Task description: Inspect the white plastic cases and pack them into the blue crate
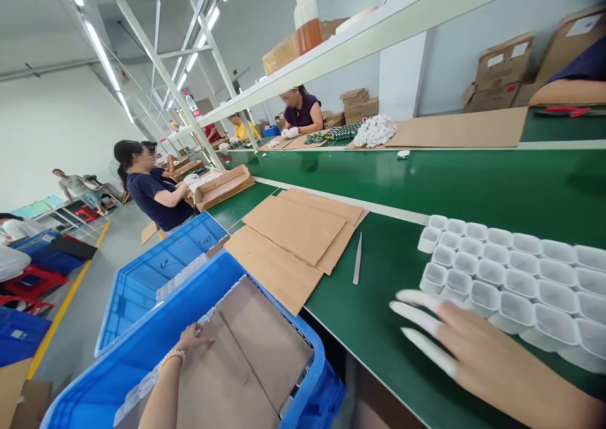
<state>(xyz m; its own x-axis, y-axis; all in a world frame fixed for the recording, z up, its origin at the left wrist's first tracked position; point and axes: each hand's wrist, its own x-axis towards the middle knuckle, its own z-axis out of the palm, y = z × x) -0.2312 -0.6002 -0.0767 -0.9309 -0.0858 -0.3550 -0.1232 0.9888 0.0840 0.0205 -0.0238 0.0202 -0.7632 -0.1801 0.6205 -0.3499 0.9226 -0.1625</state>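
My left hand (192, 340), with a beaded bracelet at the wrist, rests on a brown cardboard sheet (241, 347) in a blue crate (189, 296). Its thumb is spread over the sheet, and its other fingers are partly hidden at the sheet's left edge. White plastic cups (135, 394) show along that edge. My right hand (454, 334) is over the green table, fingers stretched out and wearing white finger cots. It holds nothing and is beside several rows of open white cups (516, 309); I cannot tell whether it touches them.
Flat cardboard sheets (293, 227) overlap on the table beside white tweezers (358, 258). A second blue crate (156, 271) adjoins the first. Across the green belt (331, 170) lies a pile of white parts (375, 130). A shelf (379, 44) hangs above; co-workers sit along the line.
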